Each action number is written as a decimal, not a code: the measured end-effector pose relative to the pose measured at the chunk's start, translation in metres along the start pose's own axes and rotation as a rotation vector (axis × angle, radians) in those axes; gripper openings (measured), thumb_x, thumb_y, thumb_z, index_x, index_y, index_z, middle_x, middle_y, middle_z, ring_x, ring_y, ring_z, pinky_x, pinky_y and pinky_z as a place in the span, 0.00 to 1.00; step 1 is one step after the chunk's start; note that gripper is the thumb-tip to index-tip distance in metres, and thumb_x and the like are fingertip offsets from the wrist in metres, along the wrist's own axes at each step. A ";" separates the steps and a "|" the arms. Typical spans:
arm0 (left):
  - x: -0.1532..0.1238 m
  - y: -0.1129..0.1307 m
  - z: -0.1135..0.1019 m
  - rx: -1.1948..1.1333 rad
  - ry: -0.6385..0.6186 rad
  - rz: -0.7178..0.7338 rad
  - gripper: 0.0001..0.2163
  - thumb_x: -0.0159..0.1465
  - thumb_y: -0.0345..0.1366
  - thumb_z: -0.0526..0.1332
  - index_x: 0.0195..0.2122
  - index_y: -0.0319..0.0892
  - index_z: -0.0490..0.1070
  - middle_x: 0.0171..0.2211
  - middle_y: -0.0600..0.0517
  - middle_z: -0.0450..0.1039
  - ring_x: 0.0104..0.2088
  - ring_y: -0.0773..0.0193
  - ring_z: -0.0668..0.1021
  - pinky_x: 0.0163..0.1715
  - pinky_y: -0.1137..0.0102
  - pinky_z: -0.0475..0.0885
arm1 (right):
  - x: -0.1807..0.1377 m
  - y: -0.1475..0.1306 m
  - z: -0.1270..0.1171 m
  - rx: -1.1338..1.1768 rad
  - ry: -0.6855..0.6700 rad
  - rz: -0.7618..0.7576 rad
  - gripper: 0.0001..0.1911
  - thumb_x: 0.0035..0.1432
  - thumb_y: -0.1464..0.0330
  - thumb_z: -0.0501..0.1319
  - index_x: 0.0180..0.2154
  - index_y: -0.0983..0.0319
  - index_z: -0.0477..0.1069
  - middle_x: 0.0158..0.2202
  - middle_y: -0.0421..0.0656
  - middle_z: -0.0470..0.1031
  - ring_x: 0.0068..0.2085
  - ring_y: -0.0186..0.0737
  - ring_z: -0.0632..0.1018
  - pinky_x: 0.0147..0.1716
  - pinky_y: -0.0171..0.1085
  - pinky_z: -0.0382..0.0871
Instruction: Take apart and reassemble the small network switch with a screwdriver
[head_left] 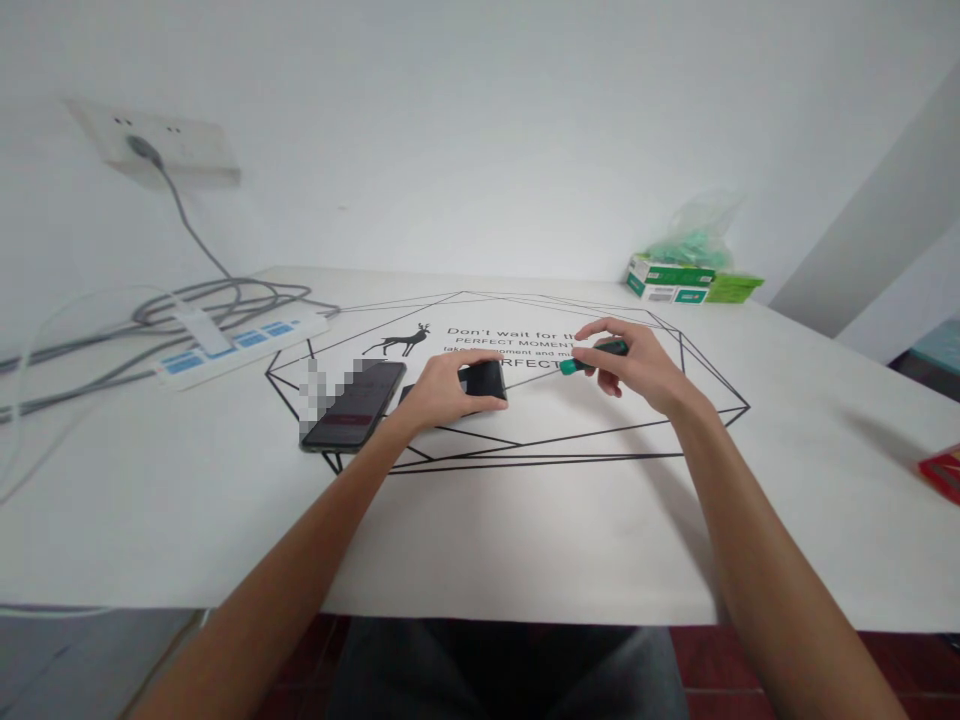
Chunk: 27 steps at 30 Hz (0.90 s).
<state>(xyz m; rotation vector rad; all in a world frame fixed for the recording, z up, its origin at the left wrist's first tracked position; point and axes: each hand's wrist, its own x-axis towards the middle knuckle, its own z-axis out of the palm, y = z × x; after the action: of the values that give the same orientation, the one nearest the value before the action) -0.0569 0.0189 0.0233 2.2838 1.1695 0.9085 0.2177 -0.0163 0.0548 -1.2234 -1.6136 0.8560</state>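
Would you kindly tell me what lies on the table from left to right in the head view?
White power strip, phone, left hand gripping black box, green-tipped tool in right hand, green cartons, red item.

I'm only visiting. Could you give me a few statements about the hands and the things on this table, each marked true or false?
1. The left hand grips a small black box. True.
2. The right hand holds a red pen. False: it holds a green and black tool.
3. A phone lies on the table beside the left hand. True.
4. The power strip lies at the table's right edge. False: it lies on the left side.
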 end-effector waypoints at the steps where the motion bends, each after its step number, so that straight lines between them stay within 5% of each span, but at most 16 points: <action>1: 0.000 -0.001 0.000 0.003 0.003 0.003 0.28 0.48 0.46 0.73 0.50 0.45 0.76 0.54 0.48 0.76 0.56 0.51 0.75 0.58 0.57 0.68 | 0.000 0.000 0.000 -0.011 -0.008 0.018 0.20 0.52 0.54 0.70 0.37 0.63 0.73 0.20 0.39 0.73 0.15 0.31 0.68 0.13 0.32 0.61; 4: 0.001 -0.001 0.000 0.004 0.008 0.008 0.27 0.48 0.46 0.73 0.51 0.46 0.76 0.54 0.48 0.76 0.56 0.51 0.75 0.59 0.57 0.67 | -0.001 -0.001 -0.001 -0.010 -0.056 0.079 0.21 0.54 0.52 0.67 0.37 0.64 0.74 0.21 0.42 0.74 0.16 0.32 0.71 0.14 0.32 0.64; 9: 0.000 0.000 0.000 0.000 0.002 0.004 0.27 0.48 0.46 0.73 0.50 0.46 0.76 0.54 0.48 0.76 0.56 0.51 0.74 0.59 0.56 0.67 | -0.004 -0.004 -0.005 0.085 -0.108 0.072 0.25 0.49 0.60 0.72 0.47 0.59 0.69 0.34 0.43 0.79 0.22 0.33 0.74 0.16 0.33 0.68; 15: 0.000 0.000 0.000 -0.003 -0.004 -0.004 0.27 0.49 0.46 0.73 0.50 0.47 0.76 0.54 0.48 0.76 0.56 0.50 0.74 0.57 0.56 0.69 | -0.003 -0.002 -0.004 0.149 -0.084 0.009 0.24 0.48 0.63 0.74 0.45 0.59 0.70 0.29 0.40 0.77 0.19 0.31 0.72 0.17 0.33 0.68; 22: 0.000 0.002 -0.001 -0.012 -0.003 -0.008 0.27 0.49 0.46 0.73 0.50 0.47 0.76 0.54 0.48 0.76 0.56 0.50 0.74 0.57 0.56 0.69 | 0.000 -0.002 0.003 0.005 0.037 -0.010 0.20 0.54 0.53 0.69 0.34 0.64 0.73 0.21 0.41 0.74 0.14 0.28 0.68 0.14 0.31 0.63; 27: 0.000 0.003 -0.002 -0.021 0.005 -0.017 0.27 0.49 0.46 0.73 0.50 0.46 0.76 0.54 0.48 0.76 0.56 0.51 0.74 0.56 0.57 0.70 | -0.003 -0.004 -0.001 0.132 -0.077 0.044 0.23 0.49 0.61 0.73 0.44 0.60 0.69 0.28 0.40 0.76 0.19 0.34 0.74 0.19 0.37 0.74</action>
<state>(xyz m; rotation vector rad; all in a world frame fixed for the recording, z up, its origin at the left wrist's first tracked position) -0.0565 0.0171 0.0266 2.2528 1.1739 0.9160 0.2176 -0.0204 0.0580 -1.1491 -1.5689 1.0324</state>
